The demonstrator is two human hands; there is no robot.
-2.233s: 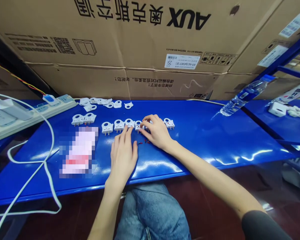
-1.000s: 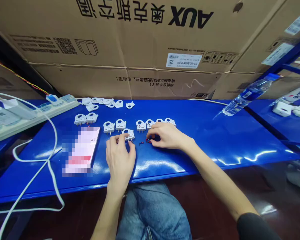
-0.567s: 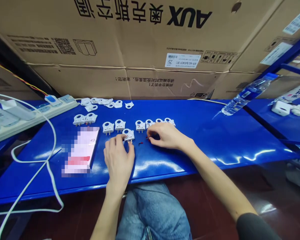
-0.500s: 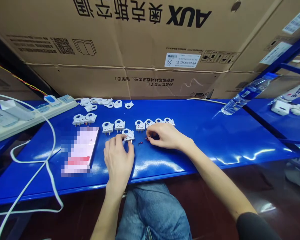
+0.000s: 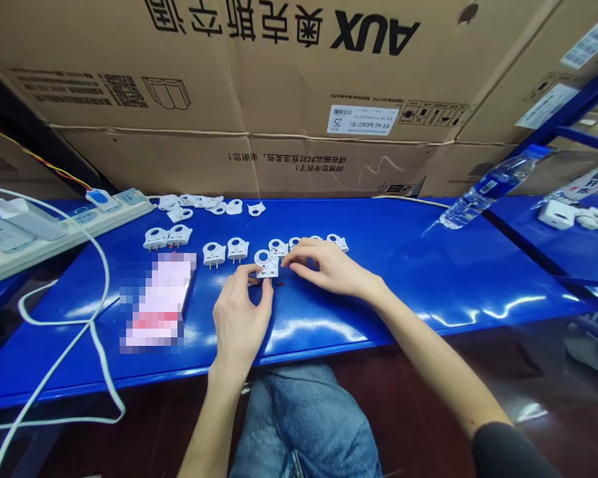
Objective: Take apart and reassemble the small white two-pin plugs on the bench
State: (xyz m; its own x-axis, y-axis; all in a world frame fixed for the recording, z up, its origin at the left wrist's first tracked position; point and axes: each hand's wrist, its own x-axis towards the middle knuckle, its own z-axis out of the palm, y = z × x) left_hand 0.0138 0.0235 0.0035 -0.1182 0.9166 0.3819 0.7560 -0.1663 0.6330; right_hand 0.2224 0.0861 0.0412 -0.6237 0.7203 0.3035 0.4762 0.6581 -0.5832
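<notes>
My left hand (image 5: 242,309) grips a white plug housing (image 5: 268,267) with a round opening, holding it by its lower left between thumb and fingers. Close to the housing's right side is my right hand (image 5: 323,265), its thumb and forefinger nearly together; whatever they hold is too small to make out. A tiny red part (image 5: 280,284) lies on the blue table just below the housing. Similar plug housings stand behind my hands, partly hidden by the right one. Two more, including this pronged housing (image 5: 214,254), stand to the left.
Loose white covers (image 5: 234,207) lie at the back of the blue table (image 5: 379,312). A pink box (image 5: 159,292), partly pixelated, and a power strip (image 5: 80,232) with white cables are on the left. A water bottle (image 5: 493,189) leans at right; a large carton (image 5: 289,86) stands behind.
My left hand has shifted slightly right and raised the plug housing. My right hand's fingertips have moved up and left, close to it. The tiny red part on the table stays in place.
</notes>
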